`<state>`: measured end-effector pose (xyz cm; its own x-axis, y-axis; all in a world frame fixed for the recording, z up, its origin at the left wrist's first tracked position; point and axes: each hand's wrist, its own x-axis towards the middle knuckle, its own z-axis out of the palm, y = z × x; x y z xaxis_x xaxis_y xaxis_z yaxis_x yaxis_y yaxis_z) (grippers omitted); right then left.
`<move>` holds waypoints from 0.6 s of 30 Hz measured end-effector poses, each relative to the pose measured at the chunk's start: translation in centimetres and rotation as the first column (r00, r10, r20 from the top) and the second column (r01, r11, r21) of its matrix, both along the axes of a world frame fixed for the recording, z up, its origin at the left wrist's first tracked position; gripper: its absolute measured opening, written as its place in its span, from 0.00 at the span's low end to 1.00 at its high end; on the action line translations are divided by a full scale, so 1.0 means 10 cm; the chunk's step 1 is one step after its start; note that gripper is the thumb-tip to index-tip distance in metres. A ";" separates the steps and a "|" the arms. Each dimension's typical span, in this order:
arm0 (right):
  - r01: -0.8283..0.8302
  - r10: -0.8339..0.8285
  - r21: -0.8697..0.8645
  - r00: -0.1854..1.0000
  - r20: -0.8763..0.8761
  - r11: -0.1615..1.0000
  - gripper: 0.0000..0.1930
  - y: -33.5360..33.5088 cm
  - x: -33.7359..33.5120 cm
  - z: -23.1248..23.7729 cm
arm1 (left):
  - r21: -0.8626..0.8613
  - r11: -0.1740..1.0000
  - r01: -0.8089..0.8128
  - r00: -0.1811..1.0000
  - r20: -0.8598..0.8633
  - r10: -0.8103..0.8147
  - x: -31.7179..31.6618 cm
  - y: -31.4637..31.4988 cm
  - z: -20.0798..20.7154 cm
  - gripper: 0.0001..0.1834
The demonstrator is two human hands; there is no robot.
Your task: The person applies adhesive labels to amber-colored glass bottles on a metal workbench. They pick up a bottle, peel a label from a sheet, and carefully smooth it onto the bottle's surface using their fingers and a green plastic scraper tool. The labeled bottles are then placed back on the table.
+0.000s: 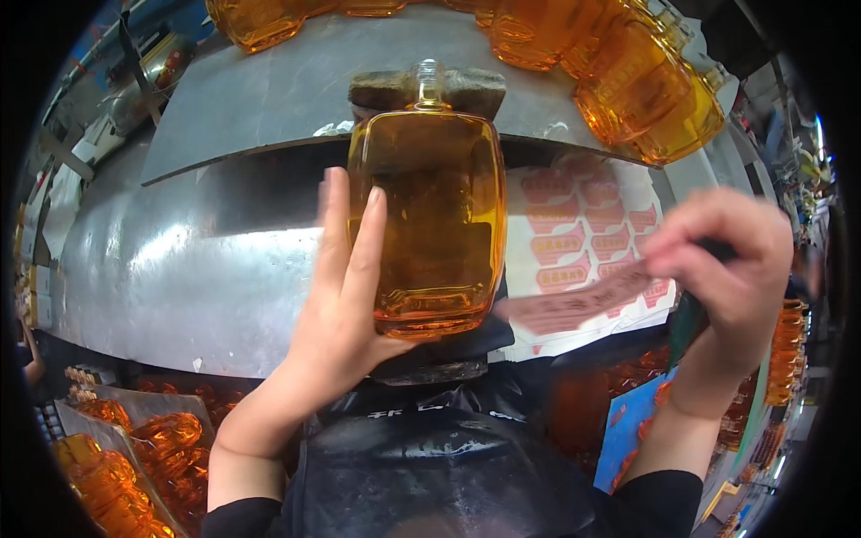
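Left hand (345,296): open, fingers spread along the left side of the amber bottle (435,224), thumb at its near end. Right hand (740,260): pinching a pink label strip (583,305) by its right end.

Head view: the bottle lies centrally, neck far, at a notched brown rest (377,91). For good results, brace the bottle and keep the strip flat, touching only its end.

Count: hands, two; bottle between them, one; held strip, one; far bottles (628,90), overlapping, cannot be counted.
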<state>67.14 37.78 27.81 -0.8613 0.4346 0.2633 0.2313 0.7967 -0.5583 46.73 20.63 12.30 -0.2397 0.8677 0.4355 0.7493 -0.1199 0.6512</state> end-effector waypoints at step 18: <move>-0.043 0.057 0.562 0.998 -0.007 0.826 0.30 0.02 -0.77 -0.70 | -0.060 0.997 -0.048 0.998 -0.047 0.046 -0.19 0.32 0.34 0.42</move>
